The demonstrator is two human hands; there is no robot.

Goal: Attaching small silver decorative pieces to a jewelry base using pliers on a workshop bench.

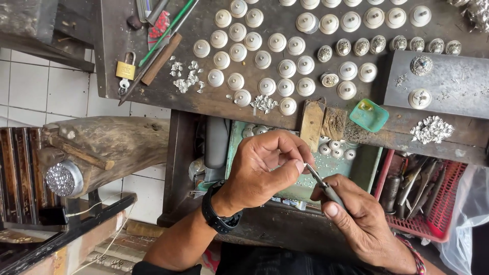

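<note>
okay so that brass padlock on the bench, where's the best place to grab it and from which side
Pinch the brass padlock by the flat sides of its body, coming from above. It lies flat on the bench; the sides look clear, though tools lie close to its right and a key hangs just below.

Showing dark brown, scuffed workbench [153, 94]. Carrying rows of cream-white round buttons [277, 42] with silver centres; a few darker silver patterned buttons [361, 46] in the upper right row. Lying silver-white: scrap flakes [432, 129]. Sitting at left: brass-yellow padlock [125, 70], beside a brown wooden stick [161, 59] and a green rod [168, 31]. Resting on the bench edge: teal-green small dish [369, 115]. Standing at lower right: red plastic basket [442, 203] with a grid pattern. Showing grey slab [456, 84] at right. Wearing black watch [220, 219] on left hand [265, 170]. Gripping grey metal tweezers [322, 184] in right hand [361, 221]; red patterned bracelet [416, 254] at that wrist. Showing white tiled floor [46, 91].
</note>
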